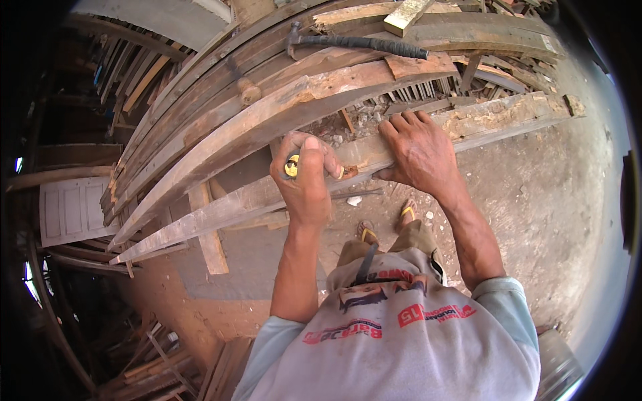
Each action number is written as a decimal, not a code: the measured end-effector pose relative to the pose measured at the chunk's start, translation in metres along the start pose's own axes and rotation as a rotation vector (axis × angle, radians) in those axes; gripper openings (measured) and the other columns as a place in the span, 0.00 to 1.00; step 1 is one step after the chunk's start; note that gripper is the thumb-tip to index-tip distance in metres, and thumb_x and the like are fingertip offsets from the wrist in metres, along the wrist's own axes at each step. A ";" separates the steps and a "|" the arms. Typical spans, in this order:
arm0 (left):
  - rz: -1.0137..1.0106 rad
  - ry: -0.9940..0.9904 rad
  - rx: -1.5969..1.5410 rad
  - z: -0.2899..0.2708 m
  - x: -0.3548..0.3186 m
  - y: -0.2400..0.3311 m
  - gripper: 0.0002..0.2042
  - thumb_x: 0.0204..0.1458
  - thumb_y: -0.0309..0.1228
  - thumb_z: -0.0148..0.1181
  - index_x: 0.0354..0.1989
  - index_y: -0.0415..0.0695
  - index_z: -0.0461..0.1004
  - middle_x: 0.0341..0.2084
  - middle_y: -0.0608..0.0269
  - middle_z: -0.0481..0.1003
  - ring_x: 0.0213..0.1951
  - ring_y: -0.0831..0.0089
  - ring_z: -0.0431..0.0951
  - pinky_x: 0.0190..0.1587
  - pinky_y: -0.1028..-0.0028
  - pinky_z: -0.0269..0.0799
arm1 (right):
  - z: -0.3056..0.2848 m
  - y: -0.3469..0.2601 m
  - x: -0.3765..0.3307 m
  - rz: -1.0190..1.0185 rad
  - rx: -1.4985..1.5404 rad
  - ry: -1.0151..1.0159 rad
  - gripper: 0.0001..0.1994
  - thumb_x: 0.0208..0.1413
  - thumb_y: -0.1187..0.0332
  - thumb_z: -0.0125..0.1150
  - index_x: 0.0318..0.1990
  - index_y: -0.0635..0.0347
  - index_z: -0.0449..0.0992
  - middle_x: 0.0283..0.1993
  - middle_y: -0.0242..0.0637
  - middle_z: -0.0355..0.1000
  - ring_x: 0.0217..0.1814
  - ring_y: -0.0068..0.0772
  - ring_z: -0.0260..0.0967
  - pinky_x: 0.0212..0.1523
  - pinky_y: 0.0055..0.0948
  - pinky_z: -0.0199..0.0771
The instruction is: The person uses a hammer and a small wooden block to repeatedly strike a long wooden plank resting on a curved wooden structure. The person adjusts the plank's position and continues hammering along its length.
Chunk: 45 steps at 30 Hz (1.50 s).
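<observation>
A long, weathered wooden beam runs across in front of me, from the lower left to the upper right. My left hand is closed around a hand tool with a yellow and black handle; its round butt end shows, but my fingers hide the rest, so its kind is unclear. Close beside that fist, the beam has a small reddish-brown rough spot. To the right, my right hand grips the beam, fingers over the far edge and thumb on the near side.
Beyond lie several more beams. A hammer with a dark wrapped handle rests on them, and a wooden-handled tool lies farther left. A short wood block is at the far edge. A cross plank supports the beam; a white panel stands left.
</observation>
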<state>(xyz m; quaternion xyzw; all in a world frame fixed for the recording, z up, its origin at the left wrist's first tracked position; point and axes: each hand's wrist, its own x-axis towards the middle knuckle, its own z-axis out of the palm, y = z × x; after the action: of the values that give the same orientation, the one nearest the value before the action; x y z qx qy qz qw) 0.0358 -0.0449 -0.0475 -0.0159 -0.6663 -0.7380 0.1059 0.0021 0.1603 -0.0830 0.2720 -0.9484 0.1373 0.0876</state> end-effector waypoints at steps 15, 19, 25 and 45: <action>0.035 0.061 -0.514 -0.033 -0.025 -0.029 0.11 0.63 0.39 0.53 0.34 0.45 0.68 0.25 0.64 0.67 0.31 0.70 0.68 0.42 0.63 0.69 | -0.001 0.000 -0.007 -0.072 -0.013 0.040 0.34 0.33 0.48 0.84 0.44 0.58 0.74 0.40 0.36 0.73 0.50 0.38 0.72 0.54 0.36 0.69; 0.040 0.177 -0.665 -0.035 -0.037 -0.038 0.12 0.63 0.42 0.54 0.35 0.48 0.66 0.25 0.66 0.64 0.31 0.70 0.66 0.43 0.62 0.67 | 0.000 0.003 -0.010 -0.076 0.008 0.062 0.34 0.33 0.48 0.83 0.44 0.57 0.74 0.40 0.36 0.73 0.50 0.38 0.72 0.54 0.36 0.70; 0.415 -0.049 -0.334 -0.038 -0.043 0.007 0.13 0.64 0.45 0.55 0.40 0.48 0.65 0.28 0.65 0.66 0.34 0.71 0.67 0.42 0.65 0.68 | -0.003 0.007 -0.007 -0.086 -0.020 0.032 0.34 0.34 0.47 0.83 0.44 0.56 0.73 0.41 0.35 0.72 0.49 0.37 0.72 0.54 0.36 0.69; 0.268 -0.120 1.355 -0.193 0.179 -0.003 0.20 0.58 0.32 0.68 0.59 0.48 0.74 0.49 0.52 0.74 0.54 0.50 0.74 0.57 0.55 0.67 | -0.014 -0.010 0.006 0.013 0.020 -0.089 0.33 0.33 0.49 0.83 0.45 0.56 0.74 0.43 0.36 0.72 0.52 0.41 0.71 0.55 0.39 0.68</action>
<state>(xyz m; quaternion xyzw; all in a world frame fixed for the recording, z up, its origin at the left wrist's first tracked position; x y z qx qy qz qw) -0.1170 -0.2595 -0.0423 -0.0693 -0.9773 -0.1374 0.1456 0.0039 0.1534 -0.0662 0.2725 -0.9517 0.1350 0.0419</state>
